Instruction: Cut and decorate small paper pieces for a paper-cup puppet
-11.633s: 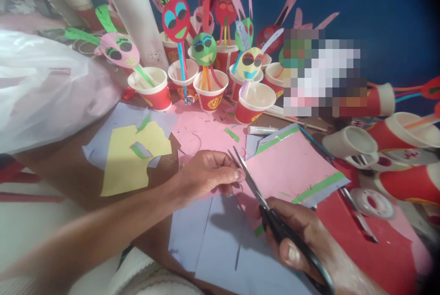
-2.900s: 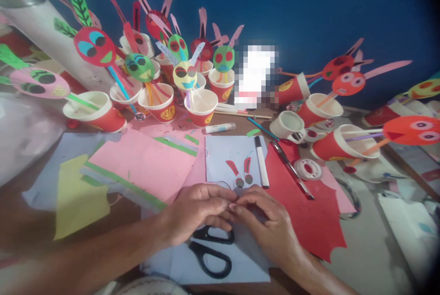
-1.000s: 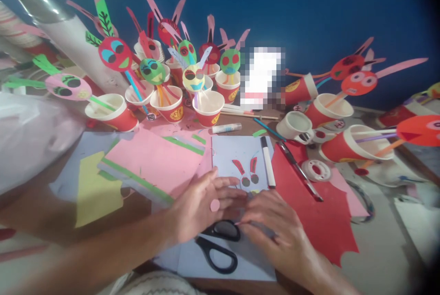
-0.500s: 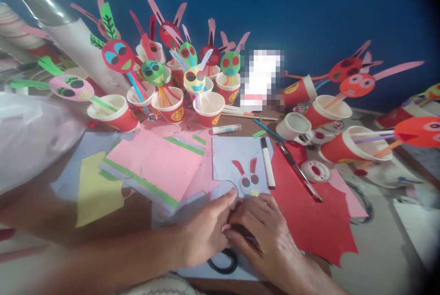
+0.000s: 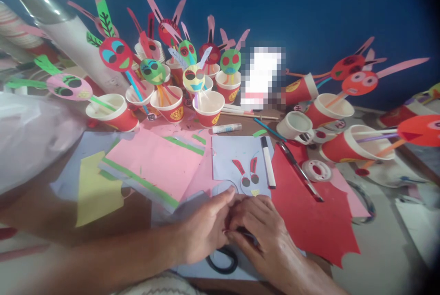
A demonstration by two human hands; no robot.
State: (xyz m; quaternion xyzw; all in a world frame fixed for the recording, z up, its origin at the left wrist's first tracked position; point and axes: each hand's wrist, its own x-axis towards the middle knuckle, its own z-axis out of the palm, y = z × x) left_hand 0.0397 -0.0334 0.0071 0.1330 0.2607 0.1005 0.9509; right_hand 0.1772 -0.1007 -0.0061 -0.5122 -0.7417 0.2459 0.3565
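My left hand (image 5: 211,224) and my right hand (image 5: 261,226) meet low in the middle of the view, fingers curled together. Whatever they pinch between them is mostly hidden; only a tiny pale edge shows by the right thumb tip. Under them lies blue-grey paper, and the black handle loop of scissors (image 5: 223,260) sticks out just below the palms. Right beyond my fingertips is a pale blue paper rabbit face (image 5: 249,185) with red-and-black ears, dark round eyes and a yellow mouth. A black-capped white marker (image 5: 268,164) lies beside it.
Pink paper sheets (image 5: 154,162) and yellow paper (image 5: 91,189) lie left, red paper (image 5: 316,221) right. A craft knife (image 5: 300,171), tape roll (image 5: 316,171), glue stick (image 5: 227,128) and white mug (image 5: 294,128) surround the work. Several red paper cups (image 5: 172,107) holding paper-faced puppets stand behind.
Both hands stay nearly in place. The right fingers have shifted slightly against the left hand, and the pale bit at the right thumb shows less. The view has moved a little.
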